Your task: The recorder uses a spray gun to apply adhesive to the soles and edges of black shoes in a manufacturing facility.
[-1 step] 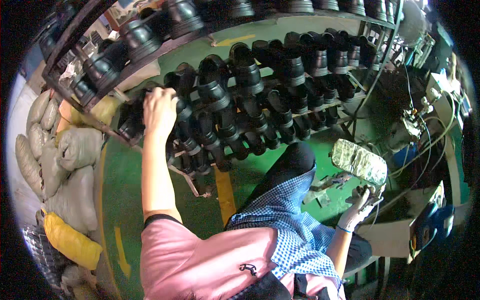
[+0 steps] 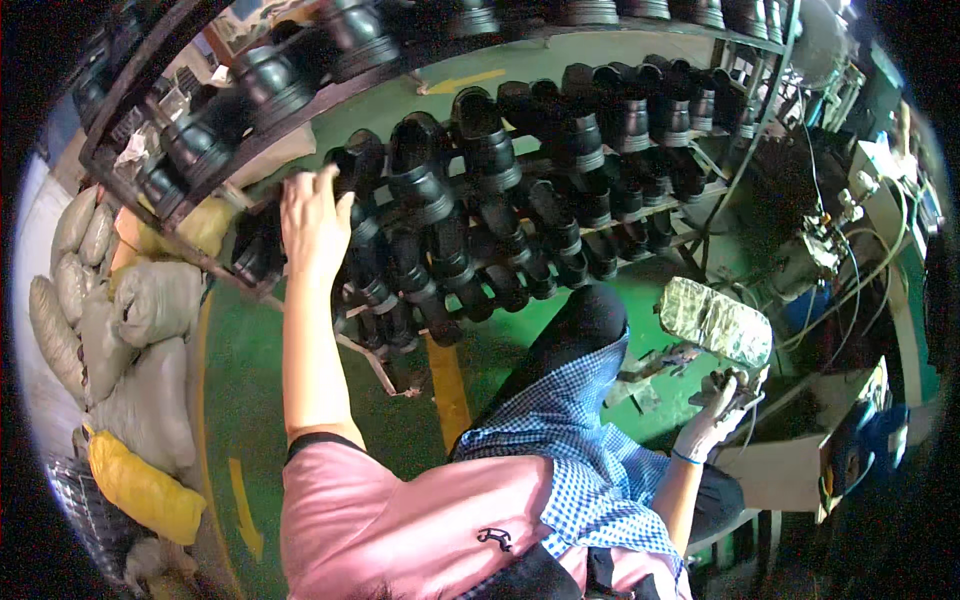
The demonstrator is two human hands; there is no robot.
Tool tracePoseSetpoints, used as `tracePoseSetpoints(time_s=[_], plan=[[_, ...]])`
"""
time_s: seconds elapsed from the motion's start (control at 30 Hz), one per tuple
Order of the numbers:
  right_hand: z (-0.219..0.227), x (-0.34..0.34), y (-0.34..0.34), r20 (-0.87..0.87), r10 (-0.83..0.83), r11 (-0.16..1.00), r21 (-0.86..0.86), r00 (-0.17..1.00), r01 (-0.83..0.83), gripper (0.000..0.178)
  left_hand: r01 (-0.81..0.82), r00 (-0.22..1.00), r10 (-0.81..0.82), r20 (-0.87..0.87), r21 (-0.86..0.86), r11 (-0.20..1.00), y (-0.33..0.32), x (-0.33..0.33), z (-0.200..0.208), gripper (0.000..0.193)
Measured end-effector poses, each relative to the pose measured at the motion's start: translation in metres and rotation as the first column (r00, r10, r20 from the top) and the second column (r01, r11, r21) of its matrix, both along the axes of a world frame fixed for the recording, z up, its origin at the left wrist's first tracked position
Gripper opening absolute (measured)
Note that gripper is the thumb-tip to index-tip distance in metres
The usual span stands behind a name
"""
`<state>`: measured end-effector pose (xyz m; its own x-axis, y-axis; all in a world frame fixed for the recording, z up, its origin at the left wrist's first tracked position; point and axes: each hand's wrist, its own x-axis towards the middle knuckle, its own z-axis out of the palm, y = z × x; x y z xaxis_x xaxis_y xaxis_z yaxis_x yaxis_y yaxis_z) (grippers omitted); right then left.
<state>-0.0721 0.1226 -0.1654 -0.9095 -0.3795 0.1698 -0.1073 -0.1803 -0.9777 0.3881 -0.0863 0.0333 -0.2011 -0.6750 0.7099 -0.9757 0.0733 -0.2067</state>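
Note:
A slanted metal rack [image 2: 180,235] holds rows of black shoes [image 2: 480,130] on several shelves. My left hand [image 2: 315,225] reaches up to the left end of the middle shelf, its fingers curled over a black shoe [image 2: 355,165] there. My right hand [image 2: 715,410], low on the right, grips a metal machine part [image 2: 665,360] just below a block wrapped in crinkled foil [image 2: 715,320]. I wear a pink top, and a blue checked cloth [image 2: 580,440] lies over my lap.
Grey sacks [image 2: 130,300] and a yellow sack [image 2: 145,490] are piled at the left. The floor is green with a yellow stripe [image 2: 450,385]. A machine with cables [image 2: 830,250] and a pale work surface [image 2: 770,470] fill the right side.

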Motion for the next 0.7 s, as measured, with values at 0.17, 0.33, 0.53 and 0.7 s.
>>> tracePoseSetpoints(time_s=[0.17,0.33,0.53,0.7], plan=[[-0.002,-0.005,-0.007,0.051,0.048,0.999,-0.019,0.998,-0.047,0.057,0.368,0.930,-0.363,-0.061,0.189,0.910,-0.019,-0.036,-0.015,0.047],[-0.023,-0.029,-0.003,0.119,0.100,0.995,-0.004,0.988,-0.101,0.063,0.541,0.835,-0.474,-0.279,0.258,0.801,0.019,-0.070,0.009,0.024],[0.003,-0.017,-0.001,0.226,0.221,0.973,-0.114,0.949,-0.199,0.069,0.942,0.331,-0.792,-0.513,0.135,0.307,0.137,-0.088,0.023,0.061],[0.001,-0.015,0.005,0.156,0.245,0.970,-0.035,0.957,-0.242,0.073,0.901,0.052,-0.774,-0.631,0.364,-0.236,0.098,-0.195,0.016,0.041]])
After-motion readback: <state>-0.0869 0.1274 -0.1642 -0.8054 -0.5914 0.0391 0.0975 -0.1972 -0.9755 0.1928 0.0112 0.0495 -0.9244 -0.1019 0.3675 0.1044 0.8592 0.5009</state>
